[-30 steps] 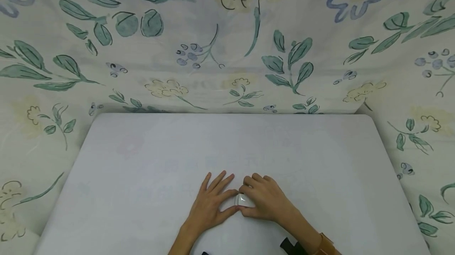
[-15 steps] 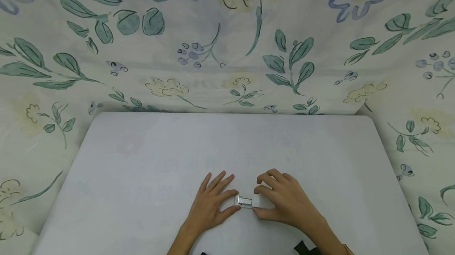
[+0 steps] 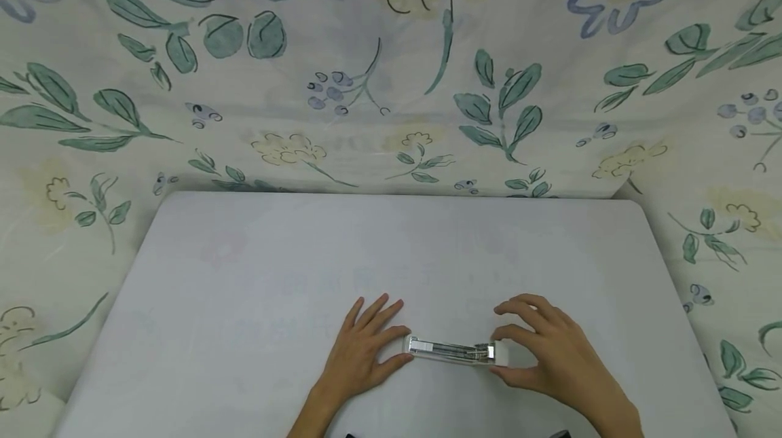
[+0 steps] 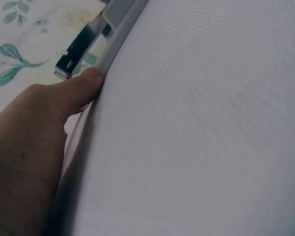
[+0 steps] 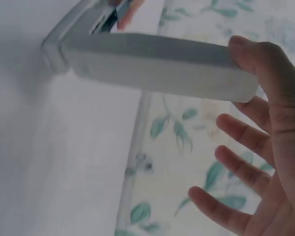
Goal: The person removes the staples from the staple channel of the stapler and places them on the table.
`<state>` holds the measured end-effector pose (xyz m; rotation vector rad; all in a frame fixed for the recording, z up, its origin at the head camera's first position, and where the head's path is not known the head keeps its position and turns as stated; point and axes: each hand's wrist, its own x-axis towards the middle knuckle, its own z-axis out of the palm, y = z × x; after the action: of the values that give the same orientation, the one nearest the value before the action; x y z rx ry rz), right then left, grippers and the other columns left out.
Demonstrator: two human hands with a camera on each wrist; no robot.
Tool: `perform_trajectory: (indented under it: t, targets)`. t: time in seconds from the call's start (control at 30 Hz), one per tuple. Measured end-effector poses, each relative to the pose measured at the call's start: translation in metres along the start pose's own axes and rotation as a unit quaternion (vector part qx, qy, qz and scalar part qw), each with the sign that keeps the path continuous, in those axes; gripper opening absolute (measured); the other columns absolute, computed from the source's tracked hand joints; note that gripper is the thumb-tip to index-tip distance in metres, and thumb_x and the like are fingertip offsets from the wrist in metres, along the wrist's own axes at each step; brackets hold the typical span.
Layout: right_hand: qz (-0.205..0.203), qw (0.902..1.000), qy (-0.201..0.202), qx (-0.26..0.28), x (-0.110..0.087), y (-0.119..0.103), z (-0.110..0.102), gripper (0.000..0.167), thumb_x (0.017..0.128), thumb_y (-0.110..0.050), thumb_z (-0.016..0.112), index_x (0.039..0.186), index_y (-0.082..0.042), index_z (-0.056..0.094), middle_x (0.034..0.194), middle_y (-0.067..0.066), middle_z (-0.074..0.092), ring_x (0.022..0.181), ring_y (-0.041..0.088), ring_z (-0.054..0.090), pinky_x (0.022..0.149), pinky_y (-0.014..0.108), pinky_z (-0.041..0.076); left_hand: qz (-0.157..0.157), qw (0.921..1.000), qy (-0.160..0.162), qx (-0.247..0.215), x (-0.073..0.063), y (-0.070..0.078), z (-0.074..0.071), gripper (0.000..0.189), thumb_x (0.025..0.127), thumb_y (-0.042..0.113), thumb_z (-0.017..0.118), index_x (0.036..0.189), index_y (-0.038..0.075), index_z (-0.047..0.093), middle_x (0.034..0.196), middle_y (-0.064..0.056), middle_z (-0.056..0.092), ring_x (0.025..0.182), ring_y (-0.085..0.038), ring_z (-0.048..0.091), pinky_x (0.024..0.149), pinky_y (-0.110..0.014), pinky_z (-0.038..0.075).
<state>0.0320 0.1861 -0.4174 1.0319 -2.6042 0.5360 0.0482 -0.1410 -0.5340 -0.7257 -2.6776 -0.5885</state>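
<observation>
A white stapler lies on the white table with its top swung up, so the metal staple channel shows. My left hand pinches its left end between thumb and index finger, the other fingers spread on the table. At the right end, my right hand grips the raised white top between thumb and index finger. In the right wrist view this top stands well away from the base, its far end at my thumb. The left wrist view shows the metal channel above the base beside my left thumb.
The white tabletop has rounded far corners. Behind it and along both sides hangs a cloth with leaves and flowers. Small dark pieces cut off by the head view's bottom edge cannot be made out.
My right hand has moved to the right, swinging the stapler's top up and away from the base and baring the metal channel. The left hand has stayed at the left end.
</observation>
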Motion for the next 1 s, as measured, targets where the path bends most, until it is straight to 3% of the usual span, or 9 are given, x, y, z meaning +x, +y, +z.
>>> perform_trajectory:
  t: [0.1,0.2,0.27,0.33,0.4,0.47,0.67,0.87,1.0]
  targets:
    - [0.02,0.9997,0.013,0.003,-0.019,0.015,-0.005,0.04,0.086,-0.07,0.065,0.089,-0.03,0.073,0.119,-0.007,0.066,0.116,0.017,0.055,0.07,0.037,0.059,0.001,1.0,-0.001,0.001,0.0,0.0,-0.001,0.038,0.085,0.062,0.07,0.108,0.032,0.075,0.144,0.0,0.064,0.142,-0.028,0.053,0.12,-0.056,0.033]
    - [0.042,0.9989,0.017,0.005,-0.037,0.028,-0.003,0.053,0.09,-0.075,0.044,0.089,-0.031,0.074,0.119,-0.006,0.067,0.117,0.015,0.052,0.079,0.025,0.056,0.004,1.0,0.001,0.001,0.0,-0.001,-0.001,0.038,0.086,0.062,0.069,0.108,0.032,0.075,0.144,0.0,0.064,0.142,-0.028,0.053,0.12,-0.055,0.033]
    - [0.053,0.9984,0.014,0.014,-0.046,0.034,0.0,0.047,0.086,-0.074,0.056,0.09,-0.031,0.075,0.119,-0.005,0.067,0.118,0.013,0.051,0.086,0.015,0.051,0.006,1.0,0.004,-0.003,0.0,-0.002,-0.001,0.038,0.086,0.062,0.068,0.108,0.031,0.075,0.144,-0.001,0.064,0.141,-0.028,0.053,0.12,-0.056,0.033]
    - [0.063,0.9978,0.007,0.017,-0.054,0.039,0.003,0.04,0.074,-0.066,0.078,0.091,-0.031,0.075,0.119,-0.004,0.067,0.119,0.012,0.05,0.089,0.011,0.048,0.008,0.9999,0.006,-0.006,0.0,-0.002,-0.001,0.038,0.088,0.063,0.066,0.108,0.031,0.075,0.144,-0.001,0.064,0.141,-0.029,0.053,0.121,-0.055,0.032]
    - [0.079,0.9967,-0.008,0.015,-0.059,0.042,0.007,0.041,0.059,-0.051,0.093,0.091,-0.031,0.075,0.119,-0.004,0.068,0.119,0.013,0.05,0.089,0.014,0.051,0.008,0.9999,0.007,-0.009,-0.001,-0.002,-0.001,0.039,0.09,0.064,0.063,0.108,0.031,0.075,0.144,-0.001,0.064,0.141,-0.029,0.053,0.121,-0.055,0.032]
    - [0.1,0.9945,-0.03,0.011,-0.062,0.043,0.011,0.046,0.051,-0.036,0.099,0.089,-0.033,0.074,0.118,-0.005,0.068,0.117,0.014,0.051,0.085,0.023,0.057,0.008,0.9999,0.008,-0.011,-0.001,-0.002,-0.001,0.041,0.091,0.065,0.061,0.108,0.031,0.075,0.144,-0.001,0.064,0.141,-0.029,0.053,0.121,-0.055,0.032]
    - [0.127,0.9888,-0.078,0.008,-0.06,0.041,0.011,0.049,0.054,-0.03,0.099,0.091,-0.036,0.067,0.119,-0.004,0.07,0.111,0.02,0.06,0.077,0.043,0.061,0.01,0.9998,0.011,-0.015,-0.001,-0.002,-0.001,0.041,0.092,0.065,0.06,0.108,0.03,0.075,0.144,-0.001,0.064,0.14,-0.029,0.054,0.119,-0.056,0.033]
    - [0.116,0.9847,-0.126,0.031,-0.036,0.033,-0.003,0.063,0.063,-0.039,0.095,0.12,-0.032,0.07,0.133,0.001,0.067,0.119,0.025,0.061,0.084,0.053,0.059,0.008,0.9999,0.007,-0.012,-0.002,-0.002,-0.001,0.039,0.089,0.063,0.065,0.108,0.031,0.075,0.144,0.0,0.065,0.141,-0.028,0.054,0.119,-0.055,0.034]
    - [0.112,0.9796,-0.161,0.043,-0.018,0.024,-0.005,0.056,0.073,-0.04,0.09,0.124,-0.032,0.07,0.138,0.001,0.065,0.125,0.024,0.059,0.089,0.052,0.057,0.009,0.9999,0.003,-0.008,-0.003,-0.002,-0.001,0.038,0.087,0.063,0.067,0.108,0.032,0.074,0.144,0.0,0.065,0.141,-0.028,0.053,0.119,-0.055,0.034]
